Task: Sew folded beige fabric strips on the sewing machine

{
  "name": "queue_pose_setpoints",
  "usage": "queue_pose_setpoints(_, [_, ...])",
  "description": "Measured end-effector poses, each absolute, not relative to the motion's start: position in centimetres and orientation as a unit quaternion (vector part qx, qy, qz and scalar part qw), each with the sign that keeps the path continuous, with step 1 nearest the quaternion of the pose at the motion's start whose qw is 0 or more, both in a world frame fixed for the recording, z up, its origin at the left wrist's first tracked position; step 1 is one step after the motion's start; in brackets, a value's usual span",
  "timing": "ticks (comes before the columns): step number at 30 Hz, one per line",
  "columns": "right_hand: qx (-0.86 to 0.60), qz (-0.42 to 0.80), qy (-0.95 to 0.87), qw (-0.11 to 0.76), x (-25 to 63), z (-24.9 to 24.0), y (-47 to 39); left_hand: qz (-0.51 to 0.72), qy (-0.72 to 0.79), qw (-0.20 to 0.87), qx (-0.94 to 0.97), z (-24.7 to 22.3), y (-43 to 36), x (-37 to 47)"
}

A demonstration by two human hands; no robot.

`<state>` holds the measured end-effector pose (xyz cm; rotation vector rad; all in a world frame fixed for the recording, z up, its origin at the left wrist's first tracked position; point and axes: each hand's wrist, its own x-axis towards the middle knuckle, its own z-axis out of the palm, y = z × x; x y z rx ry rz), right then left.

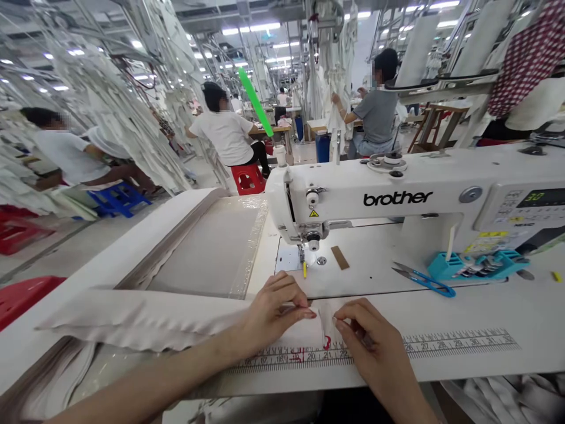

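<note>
Busy sewing floor behind me, with pale cloth [103,106] hanging all over, a person in a white top [225,135] on a red stool [248,178] and another in grey [377,118] over to the right. Up close it's just my white counter [468,312], with the Brother sewing machine [353,197] toward its back edge.

So, progress: the pale fabric strip [189,312] is laid out along the front edge of the counter, running from the left edge to roughly the middle. Its right end sits just beside a red squiggle [327,343] at the printed ruler [459,344]. None of it is under the presser foot [302,254], and I can't make out any stitches at that end. I'd call it the lining-up stage: cloth laid straight-ish, nothing at the needle done yet.

As for the grip, my left hand [276,312] has thumb and index nearly together, pinching the strip at its right end, forearm crossing over the cloth. My right hand [382,347] is just beside it, over the ruler, thumb and index tips brought together too. Honestly can't tell if there's a thread or a bit of cloth between them, too small to see.

Blue-handled snips [426,280] lie near the machine's base, off toward the counter's right edge, nobody touching them.
</note>
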<state>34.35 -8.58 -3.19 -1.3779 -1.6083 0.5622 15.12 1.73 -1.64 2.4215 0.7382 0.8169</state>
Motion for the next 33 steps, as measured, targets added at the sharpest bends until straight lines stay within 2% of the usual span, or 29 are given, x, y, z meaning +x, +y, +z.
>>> queue_pose_setpoints(5, [-0.529,0.281,-0.635,0.488,33.1,-2.6,-8.7,0.339,0.212,0.239,0.885,-0.7,0.8,14.0])
queue_pose_setpoints(12, [-0.549,0.297,-0.623,0.471,31.7,-3.1,-8.7,0.342,0.202,0.232,0.888,-0.3,0.1,13.5])
queue_pose_setpoints(16, [-0.542,0.306,-0.555,0.552,29.9,-4.0,-8.7,0.353,0.197,0.215,0.889,-0.2,-0.1,13.2])
queue_pose_setpoints(19, [-0.551,0.329,-0.493,0.587,28.0,-4.3,-9.3,0.397,0.199,0.114,0.889,-0.1,-0.9,12.3])
queue_pose_setpoints(22, [-0.525,0.432,-0.354,0.643,26.3,-4.0,-10.4,0.435,0.142,-0.042,0.888,-0.2,-2.5,11.2])
queue_pose_setpoints(24, [-0.489,0.503,-0.272,0.659,25.4,-3.5,-10.8,0.431,0.133,-0.09,0.888,-0.3,-3.4,10.7])
queue_pose_setpoints(29, [-0.479,0.515,-0.256,0.663,24.7,-3.1,-10.7,0.405,0.146,-0.026,0.902,0.4,-4.0,10.1])
queue_pose_setpoints(33, [-0.527,0.472,-0.289,0.645,24.8,-3.7,-10.8,0.384,0.142,0.198,0.891,2.1,-4.0,9.4])
